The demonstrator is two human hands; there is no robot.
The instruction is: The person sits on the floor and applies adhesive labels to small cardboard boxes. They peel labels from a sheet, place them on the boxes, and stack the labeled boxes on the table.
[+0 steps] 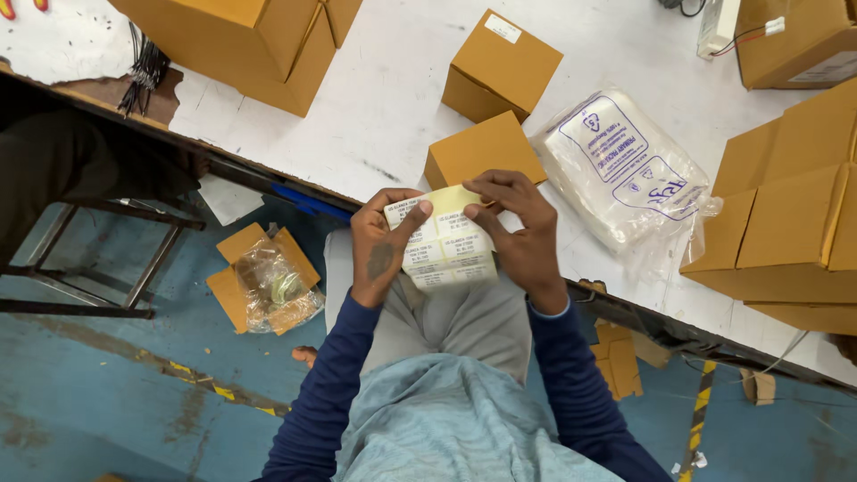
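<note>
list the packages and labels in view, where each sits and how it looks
Yellow-backed sheet of white rectangular labels: held between left hand and right hand.
Two small brown cardboard boxes: on the white table, beyond the hands.
Clear plastic bag with blue print: right of them.
Large brown cartons: far right.

White table [393, 98] with cardboard boxes [500, 64]

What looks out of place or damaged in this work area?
On the floor under the table lies an opened cardboard box with crumpled clear plastic spilling out, and cardboard scraps lie near the person's right side. The table edge at the upper left is chipped, showing brown underneath. Both hands hold the label sheet normally.
</note>
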